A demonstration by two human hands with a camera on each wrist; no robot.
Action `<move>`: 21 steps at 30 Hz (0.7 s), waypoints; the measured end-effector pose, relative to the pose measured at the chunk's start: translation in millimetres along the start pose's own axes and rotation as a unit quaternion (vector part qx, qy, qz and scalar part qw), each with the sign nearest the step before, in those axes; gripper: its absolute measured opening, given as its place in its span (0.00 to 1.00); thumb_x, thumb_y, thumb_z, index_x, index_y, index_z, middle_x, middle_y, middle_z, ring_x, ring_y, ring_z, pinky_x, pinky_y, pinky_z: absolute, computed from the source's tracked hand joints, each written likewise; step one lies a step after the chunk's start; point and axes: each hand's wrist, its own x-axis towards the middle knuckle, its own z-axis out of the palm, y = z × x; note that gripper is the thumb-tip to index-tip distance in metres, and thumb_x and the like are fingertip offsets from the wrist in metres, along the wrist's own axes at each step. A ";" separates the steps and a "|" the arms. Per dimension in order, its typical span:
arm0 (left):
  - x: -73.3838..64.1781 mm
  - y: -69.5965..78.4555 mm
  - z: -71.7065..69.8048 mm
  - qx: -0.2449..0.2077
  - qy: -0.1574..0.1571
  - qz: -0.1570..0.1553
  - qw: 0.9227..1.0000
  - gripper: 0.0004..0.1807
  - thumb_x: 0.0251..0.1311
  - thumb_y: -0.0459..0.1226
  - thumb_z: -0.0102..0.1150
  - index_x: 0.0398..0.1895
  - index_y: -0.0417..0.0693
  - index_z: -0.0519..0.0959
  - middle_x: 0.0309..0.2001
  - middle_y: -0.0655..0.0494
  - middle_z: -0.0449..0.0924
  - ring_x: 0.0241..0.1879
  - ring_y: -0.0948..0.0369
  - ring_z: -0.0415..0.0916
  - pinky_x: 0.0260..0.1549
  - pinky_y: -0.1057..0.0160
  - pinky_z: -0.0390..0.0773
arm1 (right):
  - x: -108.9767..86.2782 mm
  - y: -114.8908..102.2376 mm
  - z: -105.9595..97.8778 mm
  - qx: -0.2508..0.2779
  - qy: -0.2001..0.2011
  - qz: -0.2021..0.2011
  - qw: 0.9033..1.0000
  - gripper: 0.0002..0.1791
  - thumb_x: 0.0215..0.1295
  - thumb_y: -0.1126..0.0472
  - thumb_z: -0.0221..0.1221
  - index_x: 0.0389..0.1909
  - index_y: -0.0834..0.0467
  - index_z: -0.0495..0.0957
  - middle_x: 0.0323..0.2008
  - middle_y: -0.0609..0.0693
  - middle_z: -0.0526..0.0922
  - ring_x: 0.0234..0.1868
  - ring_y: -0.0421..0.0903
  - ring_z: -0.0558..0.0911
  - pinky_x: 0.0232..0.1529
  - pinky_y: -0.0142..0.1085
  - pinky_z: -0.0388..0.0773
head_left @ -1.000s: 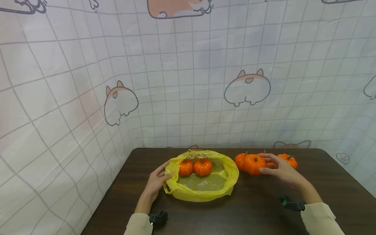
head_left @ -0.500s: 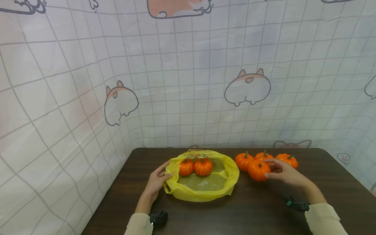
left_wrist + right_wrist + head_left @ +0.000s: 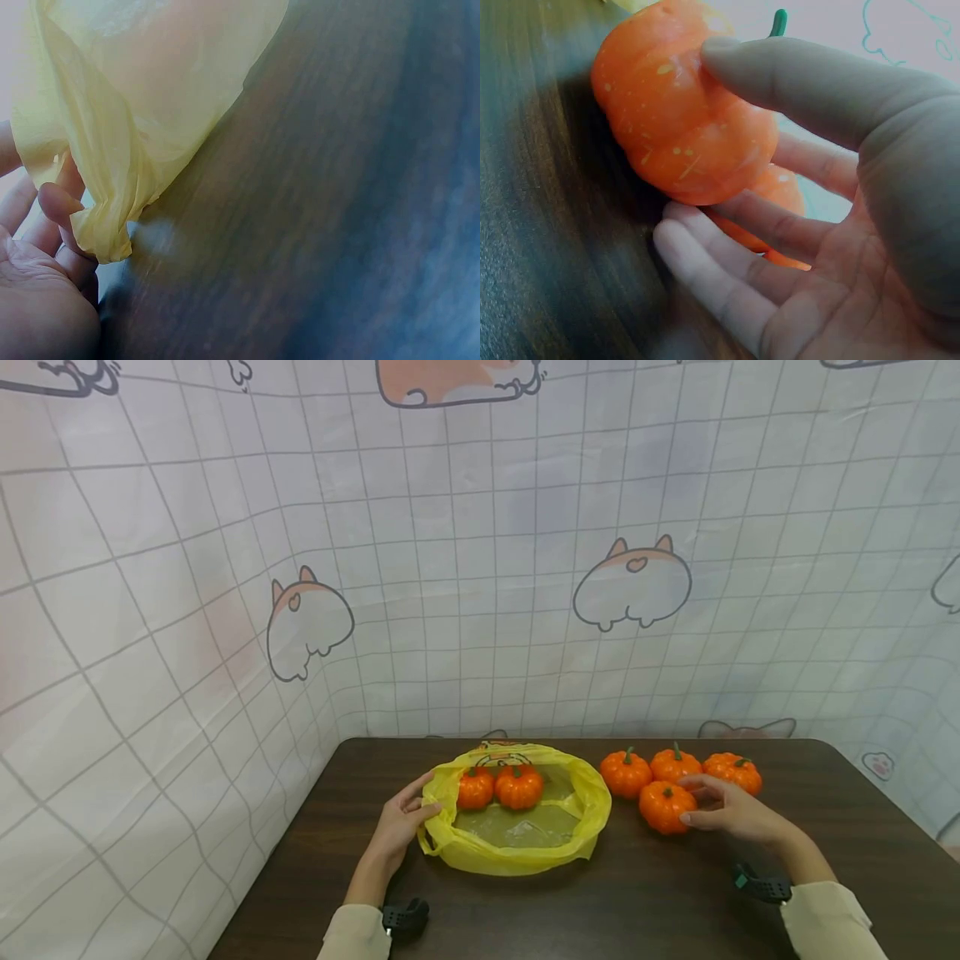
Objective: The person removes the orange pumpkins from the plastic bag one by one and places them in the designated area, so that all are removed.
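Note:
A small glossy orange pumpkin [image 3: 666,808] with a green stem is gripped at its right side by my right hand [image 3: 731,817]. In the right wrist view, the thumb presses on this pumpkin [image 3: 675,112] while the fingers reach around its other side. My left hand [image 3: 396,827] holds the left rim of a yellow plastic bag [image 3: 517,862], whose mouth is spread wide. Seen from the left wrist, the bag's gathered edge [image 3: 105,180] lies between thumb and fingers. Inside the bag, two pumpkins [image 3: 520,787] sit side by side at the back left.
Behind the held pumpkin stand three more: one at left [image 3: 625,774], one in the middle [image 3: 675,764] and one at right [image 3: 735,770]. All rest on a dark wooden table [image 3: 525,918]. A white gridded cloth [image 3: 487,568] with cartoon animals hangs behind it.
The right hand has drawn its pumpkin toward the front and slightly right, away from the others, uncovering the ones behind. The left hand and the bag have stayed still.

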 end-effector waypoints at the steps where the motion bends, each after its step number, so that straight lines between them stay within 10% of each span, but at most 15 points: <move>1: -0.2 -0.1 0.1 0.000 0.000 -0.001 1.000 0.34 0.66 0.38 0.67 0.74 0.67 0.70 0.25 0.61 0.68 0.35 0.59 0.67 0.45 0.57 0.67 | 0.1 0.5 0.4 0.010 -0.003 0.005 1.000 0.38 0.69 0.53 0.65 0.72 0.65 0.63 0.67 0.74 0.68 0.61 0.62 0.77 0.53 0.50 0.82; 21: -0.6 0.2 0.8 -0.009 0.001 0.004 1.000 0.34 0.65 0.37 0.67 0.74 0.65 0.71 0.24 0.61 0.65 0.32 0.60 0.65 0.44 0.57 0.66 | 1.3 -3.3 3.1 0.029 0.005 0.043 0.999 0.38 0.69 0.53 0.66 0.67 0.71 0.60 0.63 0.74 0.70 0.54 0.53 0.80 0.49 0.44 0.85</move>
